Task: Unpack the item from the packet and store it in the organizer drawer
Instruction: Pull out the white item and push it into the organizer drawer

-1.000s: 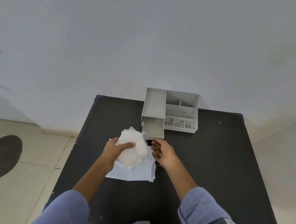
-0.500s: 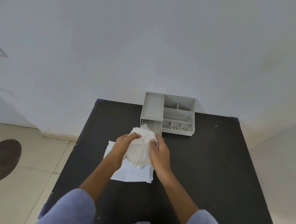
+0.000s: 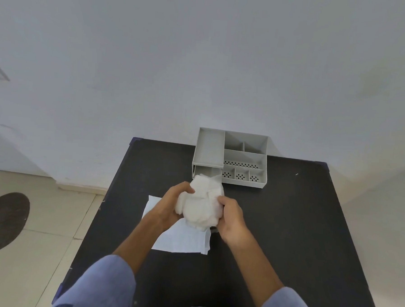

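Note:
A crumpled white bundle (image 3: pixel 201 203) is held above the black table (image 3: pixel 286 228), between both my hands. My left hand (image 3: pixel 170 203) grips its left side and my right hand (image 3: pixel 232 219) grips its right side. Under them lies a flat white packet (image 3: pixel 180 240) on the table. Just beyond the bundle stands the grey organizer (image 3: pixel 231 157), with its lower left drawer (image 3: pixel 205 172) pulled out; the bundle's top hides the drawer's front.
The organizer has several open compartments on its right side and stands against the white wall at the table's far edge. The table's left edge drops to a tiled floor with a dark round patch (image 3: pixel 3 222).
My right hand has come in and closed on the bundle's right side. Both hands have moved the bundle up and toward the open drawer.

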